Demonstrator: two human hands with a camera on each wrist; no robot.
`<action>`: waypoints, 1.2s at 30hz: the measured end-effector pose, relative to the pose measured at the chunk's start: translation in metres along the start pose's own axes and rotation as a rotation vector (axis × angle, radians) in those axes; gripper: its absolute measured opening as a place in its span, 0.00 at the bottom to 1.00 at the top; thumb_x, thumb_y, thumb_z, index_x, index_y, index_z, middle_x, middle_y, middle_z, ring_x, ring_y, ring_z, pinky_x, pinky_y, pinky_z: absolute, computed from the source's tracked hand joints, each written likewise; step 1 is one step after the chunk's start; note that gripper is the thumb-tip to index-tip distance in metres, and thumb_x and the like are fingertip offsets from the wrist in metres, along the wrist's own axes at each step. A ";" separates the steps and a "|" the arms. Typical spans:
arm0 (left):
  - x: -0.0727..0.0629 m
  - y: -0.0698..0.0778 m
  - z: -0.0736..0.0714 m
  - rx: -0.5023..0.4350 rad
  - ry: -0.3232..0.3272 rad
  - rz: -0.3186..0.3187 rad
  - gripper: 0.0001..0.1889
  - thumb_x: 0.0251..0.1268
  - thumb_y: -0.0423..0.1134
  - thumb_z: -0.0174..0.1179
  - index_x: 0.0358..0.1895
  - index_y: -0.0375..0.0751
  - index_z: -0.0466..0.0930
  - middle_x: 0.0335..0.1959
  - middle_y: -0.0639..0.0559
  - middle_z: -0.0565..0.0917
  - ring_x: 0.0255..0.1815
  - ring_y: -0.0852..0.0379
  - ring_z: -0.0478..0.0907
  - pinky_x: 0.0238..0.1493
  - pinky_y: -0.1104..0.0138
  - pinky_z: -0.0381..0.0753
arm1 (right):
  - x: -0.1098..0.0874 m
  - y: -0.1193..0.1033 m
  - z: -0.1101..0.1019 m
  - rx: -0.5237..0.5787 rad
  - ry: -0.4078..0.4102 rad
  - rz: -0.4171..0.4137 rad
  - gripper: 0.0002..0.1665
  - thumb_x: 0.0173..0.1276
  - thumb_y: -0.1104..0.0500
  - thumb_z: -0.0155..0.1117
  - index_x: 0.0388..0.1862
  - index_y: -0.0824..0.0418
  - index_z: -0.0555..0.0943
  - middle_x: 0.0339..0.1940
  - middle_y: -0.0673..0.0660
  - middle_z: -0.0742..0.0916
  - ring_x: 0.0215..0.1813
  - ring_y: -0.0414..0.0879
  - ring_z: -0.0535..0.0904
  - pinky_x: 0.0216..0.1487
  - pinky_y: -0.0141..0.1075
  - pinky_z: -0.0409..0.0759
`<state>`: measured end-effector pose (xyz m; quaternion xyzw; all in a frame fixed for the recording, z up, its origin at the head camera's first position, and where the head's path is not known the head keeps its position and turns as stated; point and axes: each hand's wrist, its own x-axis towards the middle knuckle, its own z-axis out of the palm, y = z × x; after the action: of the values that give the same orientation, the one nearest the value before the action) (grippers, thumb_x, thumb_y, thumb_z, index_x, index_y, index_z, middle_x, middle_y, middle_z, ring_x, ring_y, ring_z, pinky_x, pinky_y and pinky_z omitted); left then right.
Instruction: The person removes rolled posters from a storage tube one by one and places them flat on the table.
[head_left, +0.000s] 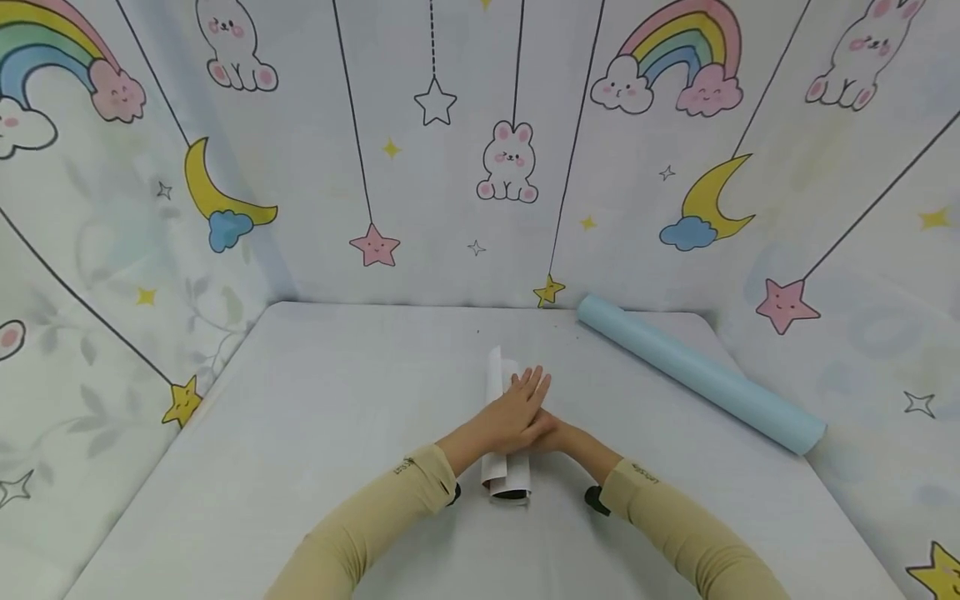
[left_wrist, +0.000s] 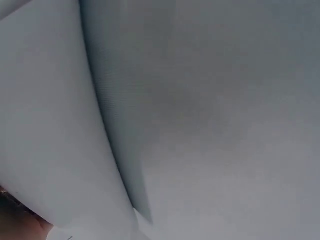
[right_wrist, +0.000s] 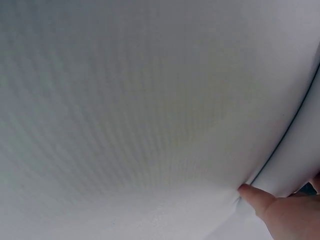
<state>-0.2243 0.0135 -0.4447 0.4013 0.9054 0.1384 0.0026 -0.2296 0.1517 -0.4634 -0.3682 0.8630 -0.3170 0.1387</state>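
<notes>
A white paper roll (head_left: 517, 477) lies lengthwise in the middle of the table, a loose flap along its left side and a dark opening at its near end. Over it my left hand (head_left: 513, 421) rests with fairly straight fingers pointing to the upper right, overlapping my right hand (head_left: 553, 435). The right hand holds the roll from its right side, its thumb (right_wrist: 257, 199) pressed at the roll's lower edge; most of its fingers are hidden. In the left wrist view the roll (left_wrist: 50, 120) fills the left side, with a bit of hand at the bottom corner.
A light blue roll (head_left: 701, 371) lies slantwise on the right side of the white-covered table (head_left: 315, 400), its near end at the table's right edge. Behind the table and at both sides stands a cloth (head_left: 450, 183) printed with rainbows, rabbits, moons and stars.
</notes>
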 end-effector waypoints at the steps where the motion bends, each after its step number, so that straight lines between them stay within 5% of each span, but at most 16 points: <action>1: 0.000 -0.002 0.002 -0.001 -0.011 -0.027 0.37 0.72 0.57 0.30 0.71 0.34 0.35 0.72 0.36 0.39 0.72 0.43 0.35 0.68 0.57 0.45 | 0.000 0.001 0.000 0.015 0.005 -0.002 0.48 0.65 0.62 0.57 0.65 0.84 0.37 0.67 0.79 0.40 0.69 0.70 0.33 0.65 0.60 0.39; 8: -0.012 -0.019 0.011 0.016 -0.036 -0.164 0.42 0.68 0.63 0.33 0.72 0.36 0.34 0.72 0.39 0.37 0.72 0.44 0.32 0.68 0.54 0.45 | 0.006 0.002 0.003 -0.014 0.020 0.047 0.55 0.57 0.51 0.67 0.71 0.72 0.45 0.69 0.74 0.38 0.68 0.69 0.30 0.62 0.65 0.41; 14: -0.034 -0.038 0.013 0.084 -0.077 -0.161 0.46 0.64 0.66 0.38 0.72 0.34 0.37 0.72 0.35 0.41 0.72 0.41 0.38 0.67 0.54 0.48 | 0.010 -0.002 0.005 -0.145 0.016 0.254 0.54 0.50 0.44 0.72 0.72 0.56 0.56 0.71 0.71 0.39 0.69 0.70 0.34 0.47 0.77 0.47; 18: -0.049 -0.051 0.014 0.157 -0.099 -0.141 0.48 0.61 0.68 0.38 0.71 0.31 0.41 0.71 0.34 0.44 0.71 0.40 0.41 0.67 0.54 0.50 | 0.013 -0.002 0.005 -0.199 0.012 0.327 0.54 0.47 0.41 0.72 0.71 0.52 0.58 0.72 0.68 0.39 0.71 0.66 0.33 0.49 0.76 0.46; 28: -0.084 -0.081 0.013 0.354 -0.235 -0.207 0.59 0.44 0.79 0.45 0.71 0.33 0.47 0.72 0.40 0.47 0.72 0.46 0.43 0.66 0.51 0.51 | 0.012 -0.008 0.007 -0.287 0.020 0.363 0.57 0.41 0.30 0.69 0.69 0.49 0.61 0.72 0.68 0.42 0.71 0.66 0.33 0.49 0.76 0.47; 36: -0.089 -0.089 0.018 0.366 -0.262 -0.221 0.63 0.38 0.81 0.45 0.71 0.35 0.46 0.72 0.43 0.47 0.72 0.48 0.43 0.66 0.50 0.51 | 0.010 -0.007 0.008 -0.368 0.022 0.352 0.59 0.40 0.26 0.65 0.70 0.48 0.60 0.72 0.67 0.42 0.71 0.64 0.32 0.49 0.75 0.49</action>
<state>-0.2264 -0.1032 -0.4938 0.3081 0.9457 -0.0822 0.0622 -0.2291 0.1367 -0.4650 -0.2280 0.9584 -0.1296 0.1129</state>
